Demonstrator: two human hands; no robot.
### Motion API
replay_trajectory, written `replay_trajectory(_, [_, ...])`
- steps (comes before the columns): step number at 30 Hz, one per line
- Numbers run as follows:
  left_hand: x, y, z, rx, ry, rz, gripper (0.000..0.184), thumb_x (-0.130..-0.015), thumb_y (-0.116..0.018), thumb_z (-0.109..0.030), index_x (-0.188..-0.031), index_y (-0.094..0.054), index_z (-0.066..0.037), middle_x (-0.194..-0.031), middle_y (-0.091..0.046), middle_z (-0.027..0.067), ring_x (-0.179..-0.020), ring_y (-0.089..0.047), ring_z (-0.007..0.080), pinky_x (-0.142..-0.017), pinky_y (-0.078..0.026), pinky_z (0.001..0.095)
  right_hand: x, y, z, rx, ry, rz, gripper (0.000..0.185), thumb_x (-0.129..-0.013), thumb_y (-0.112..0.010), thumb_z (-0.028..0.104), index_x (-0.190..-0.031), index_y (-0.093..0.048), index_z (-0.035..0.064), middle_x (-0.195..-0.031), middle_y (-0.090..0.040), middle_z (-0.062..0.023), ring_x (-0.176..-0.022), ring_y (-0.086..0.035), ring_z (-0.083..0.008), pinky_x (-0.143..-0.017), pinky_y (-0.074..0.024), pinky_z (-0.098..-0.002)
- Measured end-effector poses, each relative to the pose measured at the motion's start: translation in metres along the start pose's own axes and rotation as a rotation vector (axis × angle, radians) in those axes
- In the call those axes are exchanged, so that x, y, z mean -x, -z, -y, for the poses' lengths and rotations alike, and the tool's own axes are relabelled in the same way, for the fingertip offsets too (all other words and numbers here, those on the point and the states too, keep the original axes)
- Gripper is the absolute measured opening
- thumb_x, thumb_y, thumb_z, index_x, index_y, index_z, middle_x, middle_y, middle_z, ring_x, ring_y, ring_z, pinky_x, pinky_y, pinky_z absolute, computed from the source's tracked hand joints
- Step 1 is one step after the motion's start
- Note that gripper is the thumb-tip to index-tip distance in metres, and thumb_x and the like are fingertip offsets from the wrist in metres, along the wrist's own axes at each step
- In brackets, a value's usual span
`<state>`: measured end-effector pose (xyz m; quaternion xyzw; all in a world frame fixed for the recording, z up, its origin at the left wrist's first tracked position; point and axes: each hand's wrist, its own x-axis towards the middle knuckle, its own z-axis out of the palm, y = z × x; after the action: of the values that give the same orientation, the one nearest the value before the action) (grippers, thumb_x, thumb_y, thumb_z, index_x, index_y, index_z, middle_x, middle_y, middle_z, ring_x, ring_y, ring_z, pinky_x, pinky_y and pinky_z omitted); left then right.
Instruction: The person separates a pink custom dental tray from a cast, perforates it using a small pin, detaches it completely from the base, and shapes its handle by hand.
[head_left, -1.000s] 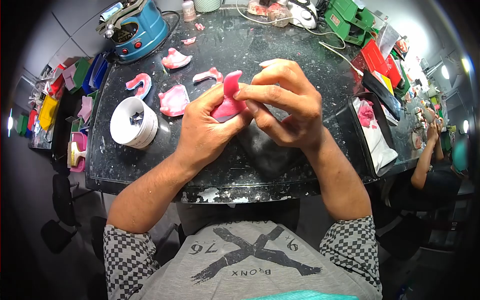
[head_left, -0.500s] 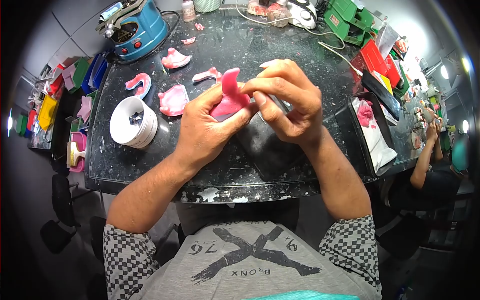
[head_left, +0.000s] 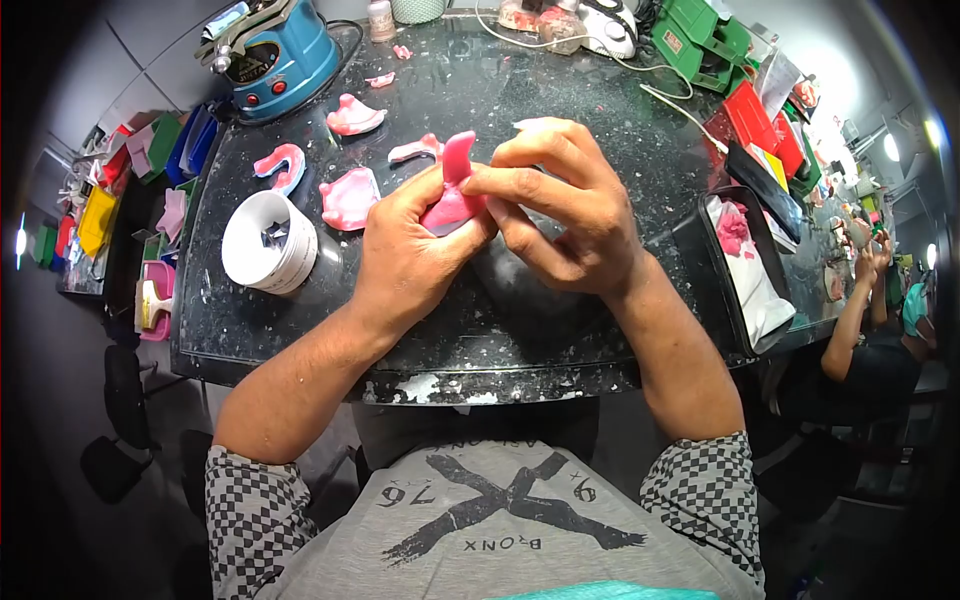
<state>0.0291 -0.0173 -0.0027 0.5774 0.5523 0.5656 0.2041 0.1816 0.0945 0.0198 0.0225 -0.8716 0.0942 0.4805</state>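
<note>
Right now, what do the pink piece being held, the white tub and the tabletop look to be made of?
Pink piece: probably wax or soft plastic; smooth, slightly glossy, solid-colored.
White tub: likely plastic; smooth, printed wall.
Tabletop: hard, glossy black, reflects light; pale chips along the front edge suggest a coating. Can't tell what's underneath.

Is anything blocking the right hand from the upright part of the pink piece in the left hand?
Nothing visible blocks it. The right hand has its index fingertip right at the upright part of the pink piece. The left hand wraps only around the lower part.
</note>
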Motion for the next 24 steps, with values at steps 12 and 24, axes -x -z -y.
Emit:
replay_trajectory(12, [-0.001, 0.005, -0.003, -0.031, 0.068, 0.016, 0.034, -0.090, -0.070, -0.013, -0.121, -0.065, -0.001, -0.108, -0.071, 0.0063, -0.100, -0.064, 0.0104, -0.088, -0.050, 0.0270, 0.007, -0.015, 0.007, -0.086, -0.130, -0.071, 0.029, -0.074, -0.078, 0.009, -0.103, -0.073, 0.0105, -0.096, -0.067, -0.0058, -0.089, -0.065, -0.0239, -0.081, -0.0491, -0.0361])
replay_trajectory(24, [-0.002, 0.005, -0.005, -0.080, 0.010, 0.017, 0.036, -0.091, -0.069, -0.012, -0.124, -0.064, -0.001, -0.109, -0.070, 0.0060, -0.102, -0.063, 0.0101, -0.090, -0.050, 0.0272, 0.000, -0.013, 0.008, -0.105, -0.169, -0.060, 0.030, -0.075, -0.079, 0.009, -0.103, -0.072, 0.0130, -0.098, -0.066, -0.0041, -0.087, -0.063, -0.0223, -0.083, -0.0464, -0.0365])
